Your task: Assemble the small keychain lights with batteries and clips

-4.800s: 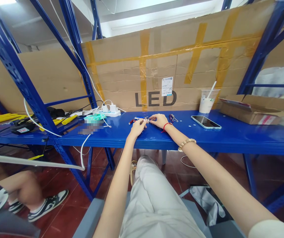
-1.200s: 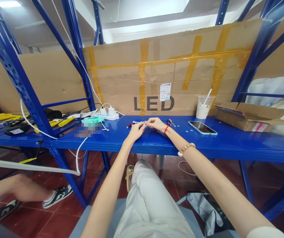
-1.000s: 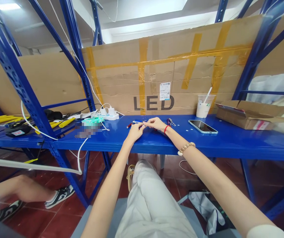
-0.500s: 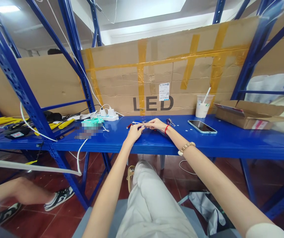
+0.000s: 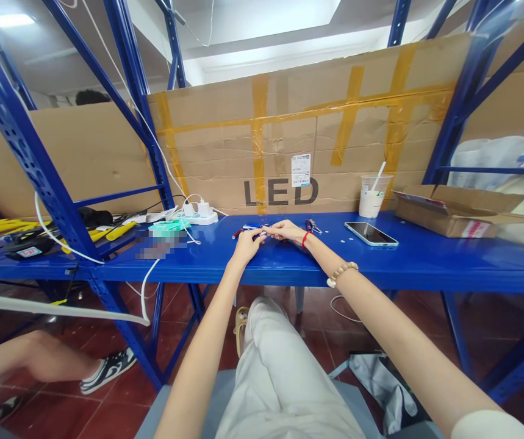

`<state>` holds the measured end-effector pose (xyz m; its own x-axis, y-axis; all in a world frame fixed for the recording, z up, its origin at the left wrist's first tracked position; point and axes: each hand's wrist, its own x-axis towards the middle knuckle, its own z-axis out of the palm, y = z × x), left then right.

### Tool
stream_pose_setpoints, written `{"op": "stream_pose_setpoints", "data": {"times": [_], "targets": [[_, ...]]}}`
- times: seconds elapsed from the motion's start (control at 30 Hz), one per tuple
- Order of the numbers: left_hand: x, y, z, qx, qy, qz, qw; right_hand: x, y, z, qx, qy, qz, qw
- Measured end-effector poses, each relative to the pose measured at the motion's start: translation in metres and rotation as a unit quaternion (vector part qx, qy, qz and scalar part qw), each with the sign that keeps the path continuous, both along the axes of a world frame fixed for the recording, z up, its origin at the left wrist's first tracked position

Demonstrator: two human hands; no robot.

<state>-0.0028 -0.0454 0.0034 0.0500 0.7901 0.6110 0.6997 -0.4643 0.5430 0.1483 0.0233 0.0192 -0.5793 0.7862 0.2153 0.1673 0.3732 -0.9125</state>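
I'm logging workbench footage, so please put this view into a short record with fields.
left hand: left hand over the blue shelf, fingertips meeting the other hand's
right hand: right hand, red band at the wrist
between hands: something small, too tiny to identify
near fingers: slim blue item
right side: phone lying flat, cup with straw, open carton
left side: power strip, plugs in it
backdrop: cardboard marked LED

- Ahead of you stands a tall cardboard panel (image 5: 216,152) marked "LED", strapped with yellow tape.
- Blue metal shelving (image 5: 138,91) frames your blue tabletop (image 5: 426,262).
- Dark red tiles (image 5: 106,408) lie below you.
- A ceiling light (image 5: 12,20) glows at your upper left.
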Motion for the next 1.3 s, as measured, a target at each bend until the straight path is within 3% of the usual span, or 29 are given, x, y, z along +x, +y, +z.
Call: {"op": "stream_pose_setpoints", "data": {"times": [0.27, 0.47, 0.77, 1.3], "targets": [[0.0, 0.008, -0.005, -0.004, -0.02, -0.026, 0.999, -0.003, 0.0, -0.001, 0.018, 0.023, -0.012, 1.0], [-0.003, 0.013, -0.008, -0.009, -0.029, 0.021, 0.999, -0.002, 0.009, -0.002, 0.076, 0.074, -0.058, 0.993], [-0.002, 0.013, -0.009, -0.025, -0.03, 0.012, 0.999, -0.003, 0.027, -0.013, 0.138, 0.049, -0.036, 0.988], [-0.001, 0.002, -0.004, 0.005, -0.04, -0.052, 0.998, 0.002, 0.013, -0.01, 0.114, -0.019, -0.028, 0.993]]}}
